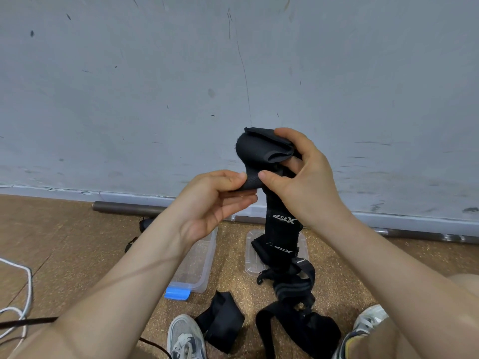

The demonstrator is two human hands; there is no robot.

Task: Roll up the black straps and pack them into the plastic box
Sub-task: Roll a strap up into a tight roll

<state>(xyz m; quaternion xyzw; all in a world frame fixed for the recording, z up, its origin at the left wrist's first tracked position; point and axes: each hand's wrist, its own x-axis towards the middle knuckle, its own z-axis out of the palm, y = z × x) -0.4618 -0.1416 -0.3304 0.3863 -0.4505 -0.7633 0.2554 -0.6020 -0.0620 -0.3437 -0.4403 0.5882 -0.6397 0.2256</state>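
Twice, in white letters, the brand XTEP is printed on the black strap (282,229), and both marks are seen upside down. The strap is held up before the wall (233,73), its long axis nearly vertical: a partly rolled end is at the top and the loose tail hangs down to the floor (64,242). The roll is clasped by the right hand (298,177), whose grip is curled round it; the band just below is pinched in the grip of the left hand (220,195). Other loose straps (223,325) are spread on the floor near the clear plastic box (204,270), which carries a blue latch (177,293).
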